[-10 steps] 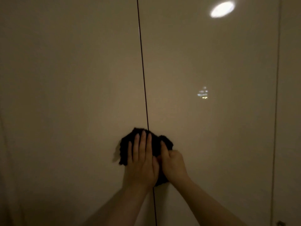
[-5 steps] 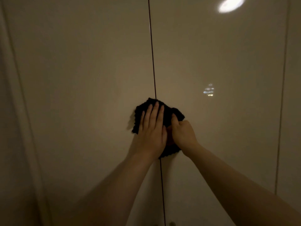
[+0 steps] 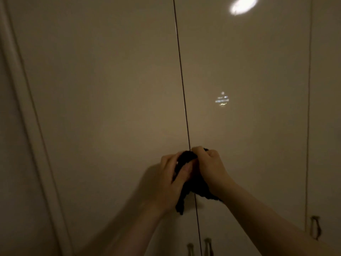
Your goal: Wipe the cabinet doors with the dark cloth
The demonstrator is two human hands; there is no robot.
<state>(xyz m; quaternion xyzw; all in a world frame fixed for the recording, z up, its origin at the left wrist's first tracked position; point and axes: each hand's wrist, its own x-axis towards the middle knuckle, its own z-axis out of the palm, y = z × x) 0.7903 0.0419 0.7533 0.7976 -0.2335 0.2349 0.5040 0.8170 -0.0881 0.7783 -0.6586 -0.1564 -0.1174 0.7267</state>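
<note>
The dark cloth (image 3: 193, 183) is bunched up between both of my hands, in front of the seam (image 3: 183, 100) where the left cabinet door (image 3: 110, 89) meets the right cabinet door (image 3: 245, 71). My left hand (image 3: 171, 178) grips the cloth's left side with curled fingers. My right hand (image 3: 208, 167) clutches its top and right side. A loose corner of the cloth hangs down below my left hand. Both doors are glossy beige and dimly lit.
Small handles (image 3: 207, 246) show at the bottom near the seam, and another handle (image 3: 315, 227) sits at the lower right. A third door panel (image 3: 326, 108) lies to the right. A frame edge (image 3: 24, 108) runs down the left. A lamp reflection (image 3: 242, 5) glares at top right.
My hands went from flat on the spread cloth to gripping it bunched up. They now sit lower in view, and handles have appeared at the bottom.
</note>
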